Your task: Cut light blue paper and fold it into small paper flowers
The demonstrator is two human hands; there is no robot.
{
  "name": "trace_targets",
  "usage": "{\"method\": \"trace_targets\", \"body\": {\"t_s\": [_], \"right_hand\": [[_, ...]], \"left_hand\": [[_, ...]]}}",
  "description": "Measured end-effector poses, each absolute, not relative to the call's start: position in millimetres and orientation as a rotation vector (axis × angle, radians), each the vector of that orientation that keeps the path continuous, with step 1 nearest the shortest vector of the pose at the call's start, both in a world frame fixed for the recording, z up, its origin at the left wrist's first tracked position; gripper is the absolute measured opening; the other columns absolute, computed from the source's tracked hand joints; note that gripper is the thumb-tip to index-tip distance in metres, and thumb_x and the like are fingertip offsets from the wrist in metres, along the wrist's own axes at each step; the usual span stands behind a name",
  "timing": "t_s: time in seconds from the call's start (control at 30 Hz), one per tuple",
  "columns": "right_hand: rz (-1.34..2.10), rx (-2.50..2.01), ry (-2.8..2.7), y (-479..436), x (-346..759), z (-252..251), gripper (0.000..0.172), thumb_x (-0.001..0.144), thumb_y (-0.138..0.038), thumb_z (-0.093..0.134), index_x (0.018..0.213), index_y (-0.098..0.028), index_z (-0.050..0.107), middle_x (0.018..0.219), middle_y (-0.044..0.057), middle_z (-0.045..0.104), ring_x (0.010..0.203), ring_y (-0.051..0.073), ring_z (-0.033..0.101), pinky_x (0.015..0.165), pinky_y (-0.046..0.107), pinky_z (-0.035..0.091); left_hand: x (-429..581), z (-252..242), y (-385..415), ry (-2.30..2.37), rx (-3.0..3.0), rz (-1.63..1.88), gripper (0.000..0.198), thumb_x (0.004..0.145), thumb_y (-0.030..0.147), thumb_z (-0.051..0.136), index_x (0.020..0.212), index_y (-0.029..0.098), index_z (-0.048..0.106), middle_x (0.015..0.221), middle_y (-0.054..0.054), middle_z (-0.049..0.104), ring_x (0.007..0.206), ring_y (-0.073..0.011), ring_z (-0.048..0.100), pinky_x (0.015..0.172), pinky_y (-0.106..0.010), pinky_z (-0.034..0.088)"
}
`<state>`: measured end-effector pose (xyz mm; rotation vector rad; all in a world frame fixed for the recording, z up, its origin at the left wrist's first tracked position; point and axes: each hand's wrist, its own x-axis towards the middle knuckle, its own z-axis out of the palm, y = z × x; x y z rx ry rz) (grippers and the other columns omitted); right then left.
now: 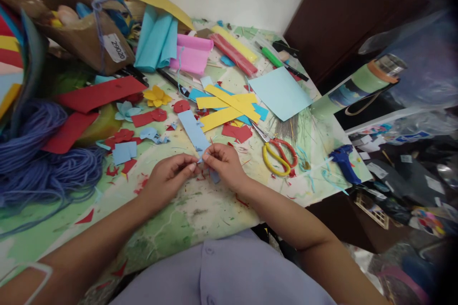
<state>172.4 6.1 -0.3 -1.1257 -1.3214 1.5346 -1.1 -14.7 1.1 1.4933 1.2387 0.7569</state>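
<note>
Over the near part of the table, my left hand (173,175) and my right hand (226,166) meet with fingertips pinched. Between them is a small light-blue paper piece (201,159), mostly covered by the fingers. Beneath and behind it a light-blue paper strip (193,129) lies on the table, its near end partly hidden by my right hand. Just beyond are crossed yellow paper strips (220,118) over blue ones. Scissors (277,152) with red and yellow handles rest to the right of my right hand. Blue paper flower pieces (153,135) lie beyond my left hand.
Purple yarn (46,157) is heaped at the left, near red paper strips (102,93). A brown paper bag (86,40) stands behind. On the right are a light-blue sheet (281,93), a blue glue gun (345,163) by the table edge and a bottle (361,83).
</note>
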Motion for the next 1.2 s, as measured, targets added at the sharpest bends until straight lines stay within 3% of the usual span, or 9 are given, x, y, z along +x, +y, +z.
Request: {"method": "trace_targets", "body": {"t_s": [0.2,0.43,0.63,0.73,0.87,1.03,1.2], "right_hand": [[1.543,-1.074,-1.365,5.2,171.1,-4.1,0.017,0.078,-0.030,0.058,0.068,-0.018,0.052,0.052,-0.005,0.054,0.044,0.008,0.052,0.045,0.019,0.040],[1.467,-1.102,-1.388,5.0,172.3,-6.4,0.016,0.077,-0.029,0.060,0.067,-0.018,0.052,0.053,-0.006,0.052,0.043,0.008,0.049,0.045,0.020,0.039],[1.367,-1.120,-1.627,2.9,171.6,-6.6,0.021,0.086,-0.030,0.054,0.069,-0.018,0.053,0.056,-0.003,0.056,0.050,0.010,0.053,0.053,0.022,0.040],[1.141,-1.180,-1.785,4.8,176.3,2.3,0.028,0.092,-0.032,0.045,0.069,-0.018,0.054,0.060,-0.002,0.058,0.057,0.011,0.054,0.058,0.023,0.039],[0.611,-1.408,-1.829,12.4,208.6,21.5,0.024,0.092,-0.033,0.043,0.081,-0.019,0.057,0.074,0.002,0.062,0.069,0.015,0.055,0.064,0.026,0.040],[-0.073,-1.862,-1.867,15.5,277.2,23.4,0.030,0.080,-0.026,0.051,0.105,-0.011,0.058,0.105,0.016,0.062,0.102,0.029,0.053,0.092,0.043,0.039],[-0.132,-2.129,-1.972,4.0,312.6,6.9,0.037,0.073,-0.021,0.051,0.106,-0.008,0.058,0.106,0.018,0.060,0.104,0.031,0.050,0.096,0.043,0.038]], "left_hand": [[-3.6,0.4,-13.4,1.261,1.696,0.674,0.021,0.086,0.036,0.050,0.083,0.021,0.064,0.076,-0.003,0.069,0.072,-0.0180,0.064,0.069,-0.029,0.050],[-2.4,6.9,-15.1,1.313,1.743,0.699,0.020,0.086,0.035,0.050,0.082,0.021,0.064,0.073,-0.002,0.068,0.068,-0.0173,0.062,0.065,-0.027,0.047],[1.2,7.6,-14.6,1.341,1.750,0.689,0.017,0.083,0.035,0.055,0.085,0.021,0.064,0.080,-0.002,0.069,0.073,-0.0179,0.062,0.069,-0.029,0.047],[2.1,5.8,-13.8,1.332,1.482,0.785,0.018,0.080,0.038,0.061,0.080,0.020,0.063,0.075,-0.002,0.069,0.070,-0.0179,0.063,0.065,-0.028,0.048],[3.1,5.5,-10.9,1.279,1.029,0.992,0.021,0.071,0.036,0.072,0.080,0.019,0.064,0.071,-0.003,0.071,0.069,-0.0164,0.065,0.066,-0.026,0.049],[3.3,11.5,-5.2,1.190,0.691,1.157,0.027,0.060,0.029,0.081,0.076,0.016,0.064,0.069,-0.005,0.072,0.055,-0.0087,0.058,0.057,-0.019,0.047],[1.1,16.5,-0.9,1.132,0.545,1.198,0.020,0.064,0.021,0.077,0.076,0.014,0.062,0.065,-0.005,0.070,0.054,-0.0081,0.058,0.056,-0.016,0.047]]}}
